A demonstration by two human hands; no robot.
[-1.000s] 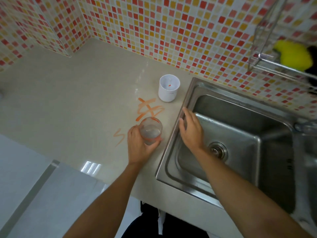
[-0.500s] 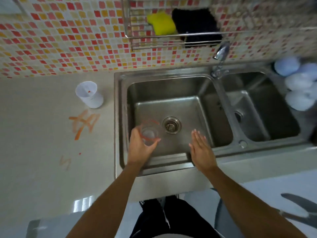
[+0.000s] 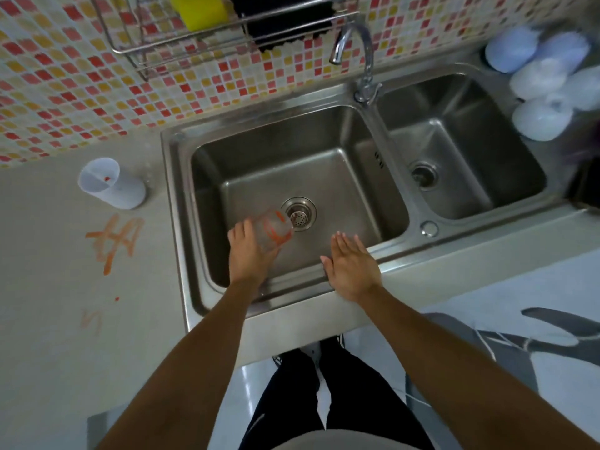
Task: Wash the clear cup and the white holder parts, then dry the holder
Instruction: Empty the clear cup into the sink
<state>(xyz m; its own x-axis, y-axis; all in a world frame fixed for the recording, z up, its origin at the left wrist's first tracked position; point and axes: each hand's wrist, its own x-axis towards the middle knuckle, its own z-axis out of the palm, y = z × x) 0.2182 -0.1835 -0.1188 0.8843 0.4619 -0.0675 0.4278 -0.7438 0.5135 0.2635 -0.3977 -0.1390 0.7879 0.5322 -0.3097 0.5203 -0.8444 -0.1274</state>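
Observation:
My left hand point(image 3: 248, 254) grips the clear cup point(image 3: 272, 230), smeared with orange streaks, over the left sink basin point(image 3: 246, 170) and tips its mouth toward the drain point(image 3: 298, 213). My right hand point(image 3: 350, 267) hovers flat, fingers straight, above the basin's front rim and holds nothing. The white holder point(image 3: 110, 183) stands on the counter left of the sink, with a small red spot inside.
Orange smears point(image 3: 112, 240) mark the counter point(image 3: 65, 319) near the holder. The faucet point(image 3: 357, 50) rises between the two basins. A wire rack point(image 3: 181, 37) on the tiled wall holds a yellow sponge point(image 3: 198, 9) and a dark cloth. White and blue bowls point(image 3: 545, 79) are piled at far right.
My left hand carried the cup from the counter over the left basin and tilted it toward the drain. My right hand left the sink's left rim and moved to the front rim.

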